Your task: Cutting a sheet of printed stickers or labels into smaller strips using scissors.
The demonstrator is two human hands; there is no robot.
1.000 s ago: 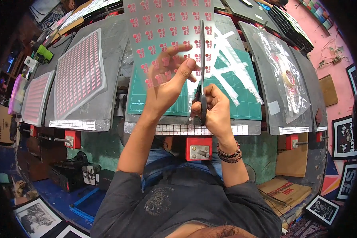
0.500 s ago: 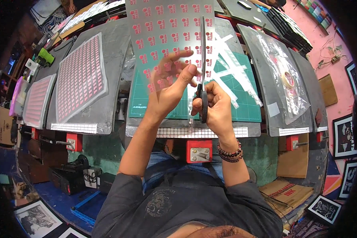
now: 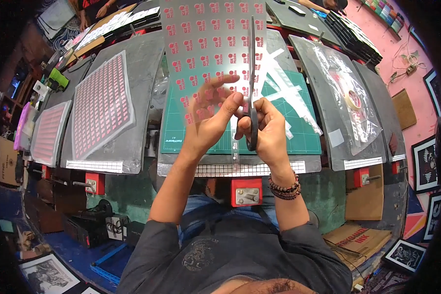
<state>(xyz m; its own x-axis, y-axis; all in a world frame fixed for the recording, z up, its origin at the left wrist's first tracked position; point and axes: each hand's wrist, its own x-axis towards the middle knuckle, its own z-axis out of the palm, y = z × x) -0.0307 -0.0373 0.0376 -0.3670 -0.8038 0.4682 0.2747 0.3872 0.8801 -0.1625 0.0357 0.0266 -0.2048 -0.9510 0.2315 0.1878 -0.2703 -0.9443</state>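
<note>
My left hand point(image 3: 208, 130) holds a translucent sheet point(image 3: 193, 34) printed with rows of small red logos, thumb on the near side and fingers showing through from behind. In my right hand point(image 3: 273, 132) is a pair of black-handled scissors point(image 3: 253, 130), its long blades pointing away along the sheet's right-hand column of logos. The blades look nearly together; whether they grip the sheet is unclear. My hands are close together above a green cutting mat point(image 3: 299, 145). White cut strips point(image 3: 283, 81) lie crossed on the mat, and a clear ruler point(image 3: 235, 144) lies below my hands.
Dark boards on both sides carry a large printed sheet point(image 3: 105, 103), a smaller printed sheet point(image 3: 50, 132), and a plastic bag point(image 3: 365, 117) with a tape roll point(image 3: 353, 99). Red metal brackets point(image 3: 246, 191) jut from the near edge. Other people's hands point(image 3: 103, 11) work at the far side.
The whole view has shifted slightly, bringing more of the people at the far side into sight. My hands, sheet and scissors sit a little lower in the picture; both grips remain.
</note>
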